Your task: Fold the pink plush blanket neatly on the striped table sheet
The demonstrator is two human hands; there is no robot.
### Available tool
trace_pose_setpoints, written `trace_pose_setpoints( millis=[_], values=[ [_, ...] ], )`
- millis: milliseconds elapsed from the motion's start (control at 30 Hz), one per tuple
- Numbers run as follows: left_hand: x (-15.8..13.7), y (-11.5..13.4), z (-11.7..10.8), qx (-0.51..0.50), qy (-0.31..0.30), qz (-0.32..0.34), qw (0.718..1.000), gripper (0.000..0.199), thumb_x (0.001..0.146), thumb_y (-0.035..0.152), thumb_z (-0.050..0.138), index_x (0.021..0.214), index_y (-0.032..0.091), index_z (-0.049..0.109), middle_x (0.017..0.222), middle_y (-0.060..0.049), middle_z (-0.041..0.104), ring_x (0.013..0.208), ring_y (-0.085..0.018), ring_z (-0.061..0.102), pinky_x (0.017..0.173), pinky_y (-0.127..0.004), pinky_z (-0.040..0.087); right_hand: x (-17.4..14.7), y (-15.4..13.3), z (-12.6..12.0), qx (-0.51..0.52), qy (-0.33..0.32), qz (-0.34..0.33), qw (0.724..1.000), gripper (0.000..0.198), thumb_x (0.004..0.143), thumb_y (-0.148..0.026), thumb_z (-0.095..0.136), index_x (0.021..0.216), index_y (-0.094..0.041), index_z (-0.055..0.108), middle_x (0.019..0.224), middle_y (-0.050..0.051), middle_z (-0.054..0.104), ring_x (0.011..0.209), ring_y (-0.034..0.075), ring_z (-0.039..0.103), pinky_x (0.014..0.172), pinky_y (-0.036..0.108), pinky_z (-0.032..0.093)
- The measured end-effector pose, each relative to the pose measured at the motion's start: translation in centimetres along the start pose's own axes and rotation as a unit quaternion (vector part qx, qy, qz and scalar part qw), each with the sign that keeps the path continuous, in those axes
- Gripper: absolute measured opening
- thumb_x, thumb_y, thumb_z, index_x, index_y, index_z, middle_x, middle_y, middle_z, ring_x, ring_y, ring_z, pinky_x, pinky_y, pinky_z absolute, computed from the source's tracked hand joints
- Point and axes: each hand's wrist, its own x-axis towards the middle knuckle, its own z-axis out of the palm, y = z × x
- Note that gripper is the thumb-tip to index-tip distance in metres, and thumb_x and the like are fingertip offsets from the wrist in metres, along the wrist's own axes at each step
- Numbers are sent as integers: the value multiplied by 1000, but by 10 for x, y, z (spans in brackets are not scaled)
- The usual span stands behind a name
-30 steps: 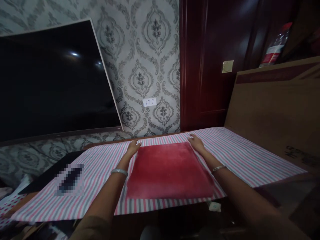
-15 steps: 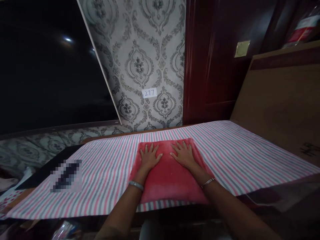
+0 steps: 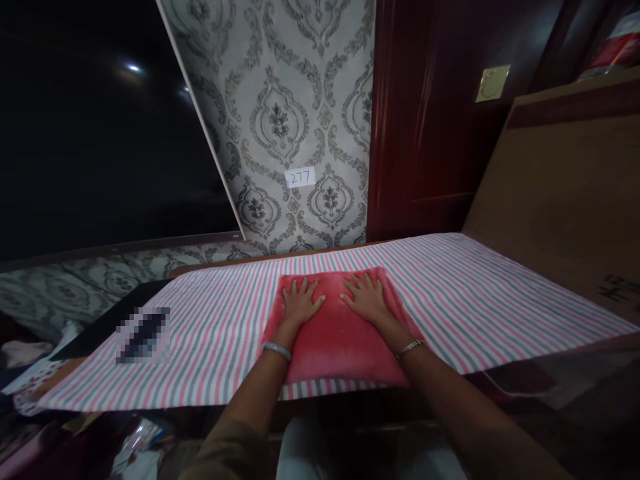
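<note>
A red, soft-looking, roughly square cloth piece point(image 3: 340, 347), perhaps a folded towel or a flat cushion, lies on a striped cloth point(image 3: 210, 333) of pink, grey and white. My left hand point(image 3: 301, 303) rests flat on its upper left part, fingers spread. On the upper right part my right hand point(image 3: 367, 298) lies palm down, its fingers spread as well. Neither hand grips anything. There is a bracelet on each wrist. The red piece's near edge reaches close to the front edge of the striped cloth.
A large dark screen point(image 3: 110, 133) stands at the back left. Along the right side leans a big cardboard box point(image 3: 565, 180), with a bottle point(image 3: 615, 50) above it. A pixelated dark object point(image 3: 143, 335) lies on the cloth's left part. Patterned wall point(image 3: 280, 167) rises behind.
The view has tilted slightly down, so the scene sits a little higher in the picture. Both hands stay flat on the red piece in nearly the same places.
</note>
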Motion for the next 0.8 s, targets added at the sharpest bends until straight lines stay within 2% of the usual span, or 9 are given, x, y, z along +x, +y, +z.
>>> trace_pose_setpoints(
  millis=[200,300,400,533,633,800],
  values=[
    [0,1,-22,-29,-48,-8,998,72,95,65,33,158,32,26,167,-6,16,153,-40,9,118,-69,9,-8,-12,-41,26,-86,23,996,64,98,-58,36,155,-28,36,164,7,27,151,39,19,118,62,13],
    [-26,2,-35,-41,-7,23,999,73,95,64,34,158,28,25,167,-8,16,153,-39,10,119,-67,7,-37,-13,-53,42,-43,0,998,68,97,-60,38,157,-29,32,165,8,24,151,40,16,117,64,15],
    [-68,3,-31,-19,61,77,995,69,95,62,40,156,31,32,165,-6,25,152,-40,12,119,-67,4,-78,-8,-47,30,5,-52,998,67,95,-61,42,155,-33,35,164,8,29,150,42,18,116,66,14],
    [-105,7,-4,1,44,58,997,65,95,59,43,155,34,35,164,-4,27,151,-44,13,116,-72,7,-112,-2,-30,8,-8,-38,999,63,95,-59,43,152,-31,42,161,7,35,148,42,23,115,65,16],
    [-107,10,8,7,32,37,999,64,96,58,42,155,35,35,165,-3,24,151,-45,10,115,-73,8,-114,-4,-23,-3,14,-19,1000,60,96,-57,44,150,-30,47,159,8,37,148,42,24,115,65,15],
    [-103,10,4,4,14,32,999,64,96,59,42,154,34,35,165,-3,25,151,-44,11,116,-72,9,-112,-7,-21,18,26,-16,999,58,95,-56,47,147,-30,50,158,8,41,147,42,27,115,65,16]
  ],
)
